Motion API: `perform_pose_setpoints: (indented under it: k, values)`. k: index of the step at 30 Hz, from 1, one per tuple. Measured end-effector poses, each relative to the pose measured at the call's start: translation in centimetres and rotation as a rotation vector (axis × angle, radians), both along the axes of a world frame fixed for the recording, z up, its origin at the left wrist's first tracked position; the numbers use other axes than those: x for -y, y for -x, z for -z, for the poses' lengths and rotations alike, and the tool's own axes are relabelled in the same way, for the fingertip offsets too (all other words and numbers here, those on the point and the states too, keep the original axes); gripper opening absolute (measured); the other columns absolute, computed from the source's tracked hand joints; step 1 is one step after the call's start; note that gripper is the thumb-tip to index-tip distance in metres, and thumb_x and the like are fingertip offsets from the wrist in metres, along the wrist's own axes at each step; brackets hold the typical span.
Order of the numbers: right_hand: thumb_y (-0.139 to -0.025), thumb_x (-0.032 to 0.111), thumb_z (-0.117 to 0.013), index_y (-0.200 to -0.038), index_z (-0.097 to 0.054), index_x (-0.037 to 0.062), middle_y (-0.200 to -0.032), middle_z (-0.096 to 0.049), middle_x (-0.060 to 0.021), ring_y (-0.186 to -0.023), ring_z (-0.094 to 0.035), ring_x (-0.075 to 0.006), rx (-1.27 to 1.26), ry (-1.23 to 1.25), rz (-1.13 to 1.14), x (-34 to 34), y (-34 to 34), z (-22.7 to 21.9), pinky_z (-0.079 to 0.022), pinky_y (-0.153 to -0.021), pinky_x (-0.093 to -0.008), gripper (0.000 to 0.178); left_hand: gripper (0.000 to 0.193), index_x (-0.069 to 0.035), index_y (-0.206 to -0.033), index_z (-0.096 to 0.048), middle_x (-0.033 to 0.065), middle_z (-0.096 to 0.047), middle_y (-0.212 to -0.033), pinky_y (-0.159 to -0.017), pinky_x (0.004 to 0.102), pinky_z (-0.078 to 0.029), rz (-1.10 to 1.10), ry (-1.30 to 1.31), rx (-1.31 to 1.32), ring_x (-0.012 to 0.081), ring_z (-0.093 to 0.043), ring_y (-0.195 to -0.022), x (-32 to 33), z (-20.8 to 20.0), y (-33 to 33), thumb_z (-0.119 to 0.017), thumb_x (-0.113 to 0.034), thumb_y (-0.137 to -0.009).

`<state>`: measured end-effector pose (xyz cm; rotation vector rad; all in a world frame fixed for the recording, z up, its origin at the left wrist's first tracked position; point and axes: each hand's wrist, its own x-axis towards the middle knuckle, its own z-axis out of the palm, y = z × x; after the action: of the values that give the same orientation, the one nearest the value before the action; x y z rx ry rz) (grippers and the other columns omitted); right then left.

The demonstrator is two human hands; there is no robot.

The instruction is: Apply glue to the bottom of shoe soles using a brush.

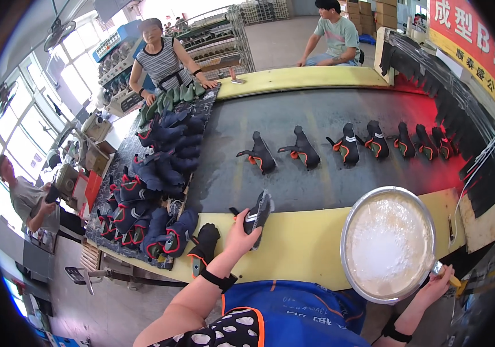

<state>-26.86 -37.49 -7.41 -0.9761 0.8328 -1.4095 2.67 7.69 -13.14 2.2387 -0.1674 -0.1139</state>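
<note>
My left hand (240, 236) is closed around a black shoe upper (260, 215) with white stripes, held tilted above the near yellow ledge (293, 231). To its left, another black shoe upper (205, 242) with an orange edge rests on that ledge. A round metal bowl (348, 246) of white powdery or pasty material (387, 238) sits at the right. At the bowl's lower right rim, my right hand (434, 287) is closed on a brush (456, 283) with a light wooden handle; its bristles are hidden.
Several black shoe uppers (348, 144) stand in a row on the dark conveyor belt (230, 185), reaching a red-lit tunnel (432, 107). Navy shoes (169, 173) are piled on the left table. One person (163, 63) stands beyond it, another (340, 40) sits at the far side, a third (24, 194) is at left.
</note>
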Motion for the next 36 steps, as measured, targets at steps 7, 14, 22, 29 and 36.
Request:
perform_pose_setpoints:
  k: [7, 14, 22, 29, 36]
  values:
    - [-0.103, 0.026, -0.048, -0.081, -0.045, 0.0108, -0.071, -0.036, 0.0036, -0.060, -0.035, -0.0053, 0.011, -0.017, 0.082, -0.1, -1.3, 1.0, -0.027, -0.054, -0.0217, 0.027, 0.100, -0.004, -0.146, -0.024, 0.0252, -0.055, -0.123, -0.093, 0.0442, -0.050, -0.071, -0.392, 0.003, 0.0391, -0.059, -0.113, 0.5, -3.7, 2.2, -0.082, -0.036, -0.071]
    - [-0.104, 0.027, -0.047, -0.083, -0.045, 0.0102, -0.075, -0.039, 0.0027, -0.065, -0.041, -0.0066, -0.080, -0.008, -0.061, -0.3, -0.3, 1.6, -0.033, -0.059, -0.0226, 0.027, 0.061, -0.005, -0.095, -0.057, 0.0116, -0.061, -0.097, -0.080, 0.0383, -0.053, -0.007, -0.689, 0.071, 0.0290, -0.064, -0.095, -0.6, -4.4, 3.8, -0.081, -0.053, -0.066]
    - [-0.104, 0.031, -0.048, -0.100, -0.054, 0.0036, -0.093, -0.056, -0.0045, -0.087, -0.055, -0.0133, 0.065, -0.205, -0.188, 2.7, 2.6, 5.3, -0.046, -0.084, -0.0281, 0.028, 0.074, 0.001, -0.106, -0.058, 0.0154, -0.064, -0.099, -0.080, 0.0389, -0.055, 0.121, -0.743, -0.105, 0.0304, -0.068, -0.092, -1.0, -5.2, 2.1, -0.080, -0.057, -0.066]
    - [-0.105, 0.036, -0.047, -0.128, -0.055, 0.0074, -0.103, -0.061, -0.0020, -0.087, -0.056, -0.0076, 0.166, -0.160, -0.173, 2.4, 0.4, 1.6, -0.046, -0.080, -0.0187, 0.037, 0.074, 0.002, -0.106, -0.058, 0.0164, -0.064, -0.099, -0.079, 0.0389, -0.055, 0.151, -0.684, -0.208, 0.0308, -0.068, -0.091, -1.2, -5.7, 1.6, -0.080, -0.057, -0.068]
    - [-0.103, 0.037, -0.054, -0.132, -0.057, 0.0103, -0.097, -0.061, 0.0026, -0.080, -0.057, -0.0065, 0.202, -0.239, -0.115, 3.5, 0.1, 3.0, -0.052, -0.080, -0.0204, 0.039, 0.072, 0.000, -0.107, -0.058, 0.0158, -0.065, -0.100, -0.080, 0.0397, -0.054, 0.120, -0.649, -0.262, 0.0309, -0.067, -0.092, -1.3, -5.9, 1.6, -0.081, -0.056, -0.068]
